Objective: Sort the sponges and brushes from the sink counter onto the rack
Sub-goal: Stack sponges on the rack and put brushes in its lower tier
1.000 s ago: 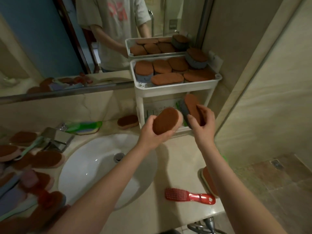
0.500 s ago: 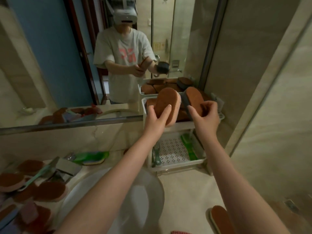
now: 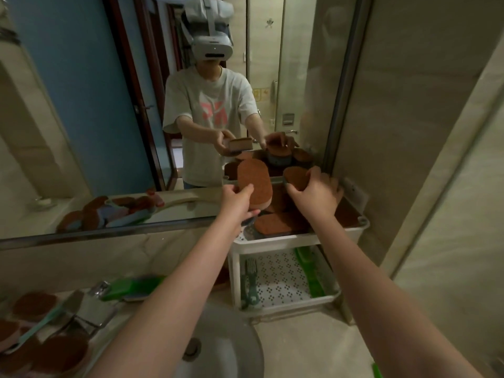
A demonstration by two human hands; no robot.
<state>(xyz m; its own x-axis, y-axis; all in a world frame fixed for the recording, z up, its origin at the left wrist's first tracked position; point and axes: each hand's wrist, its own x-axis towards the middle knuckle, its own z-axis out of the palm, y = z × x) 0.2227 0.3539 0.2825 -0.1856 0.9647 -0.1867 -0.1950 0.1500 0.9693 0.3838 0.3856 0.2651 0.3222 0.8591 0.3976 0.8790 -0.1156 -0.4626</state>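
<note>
At the mirrored sink counter [image 3: 308, 347] I am finding both hands risen to the rack [image 3: 302, 238] top tier; left hand [image 3: 236, 201] gripping a sponge [image 3: 255, 184]; right hand [image 3: 316, 195] gripping another sponge [image 3: 296, 176]; placement looking imminent.

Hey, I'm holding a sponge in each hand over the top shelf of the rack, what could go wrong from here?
1. The top shelf already looks crowded with sponges, so the one in your left hand may perch on others and slide off toward the sink.
2. Your right hand sets its sponge near the back, where it may knock over a stacked one.
3. The rack stands near the counter edge, so pressing down may shift it.
</note>
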